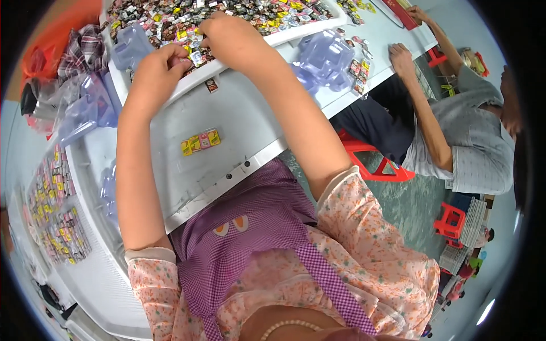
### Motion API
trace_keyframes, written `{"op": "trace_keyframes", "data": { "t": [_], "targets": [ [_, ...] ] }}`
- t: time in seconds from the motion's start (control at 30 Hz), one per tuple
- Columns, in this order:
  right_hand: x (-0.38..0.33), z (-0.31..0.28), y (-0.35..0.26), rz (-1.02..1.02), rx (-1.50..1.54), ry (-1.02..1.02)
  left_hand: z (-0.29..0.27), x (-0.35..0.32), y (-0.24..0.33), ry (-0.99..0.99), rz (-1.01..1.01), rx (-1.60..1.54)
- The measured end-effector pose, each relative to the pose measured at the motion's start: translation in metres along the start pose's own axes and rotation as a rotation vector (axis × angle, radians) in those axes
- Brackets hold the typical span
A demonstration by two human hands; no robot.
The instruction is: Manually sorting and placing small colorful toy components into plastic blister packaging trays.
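A white tray [196,79] at the far side holds a deep spread of small, brightly printed pieces [273,17] in black, yellow, pink and brown. Over its near left part, my left hand [156,74] is closed, thumb and fingers curled toward each other; whatever lies between them is hidden. My right hand [236,45] reaches in further right, its fingers bent down at the pieces, the tips partly hidden. Nearer me, a short row of yellow and pink pieces [200,142] lies side by side on the table [239,119]. One dark piece [211,85] rests by the tray's near rim.
Clear plastic trays [327,57] sit right of the white tray, beside grouped pieces [359,74]. More clear plastic [91,111] lies left. Bagged rows of pieces [54,193] fill a white crate [108,284]. A co-worker [455,125] sits at right near a red stool [375,162].
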State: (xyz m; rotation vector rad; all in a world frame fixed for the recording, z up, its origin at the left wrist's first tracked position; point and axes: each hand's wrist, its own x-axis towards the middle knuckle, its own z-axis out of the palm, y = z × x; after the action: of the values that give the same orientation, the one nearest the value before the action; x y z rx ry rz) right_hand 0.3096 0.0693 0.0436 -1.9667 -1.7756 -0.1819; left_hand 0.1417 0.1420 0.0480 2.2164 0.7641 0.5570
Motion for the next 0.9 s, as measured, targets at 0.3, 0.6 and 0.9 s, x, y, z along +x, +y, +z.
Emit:
{"op": "trace_keyframes", "data": {
  "t": [0.3,0.6,0.9],
  "targets": [
    [-0.005,0.021,0.020,-0.210,0.130,0.481,-0.010,-0.028,0.011,0.367,-0.008,-0.360],
    [-0.095,-0.041,-0.055,0.251,0.813,-0.043,-0.027,-0.147,0.013,0.141,-0.406,-0.350],
    [-0.118,-0.012,-0.068,0.035,0.629,-0.197,0.005,-0.150,0.007,0.134,-0.350,-0.157]
  ]
}}
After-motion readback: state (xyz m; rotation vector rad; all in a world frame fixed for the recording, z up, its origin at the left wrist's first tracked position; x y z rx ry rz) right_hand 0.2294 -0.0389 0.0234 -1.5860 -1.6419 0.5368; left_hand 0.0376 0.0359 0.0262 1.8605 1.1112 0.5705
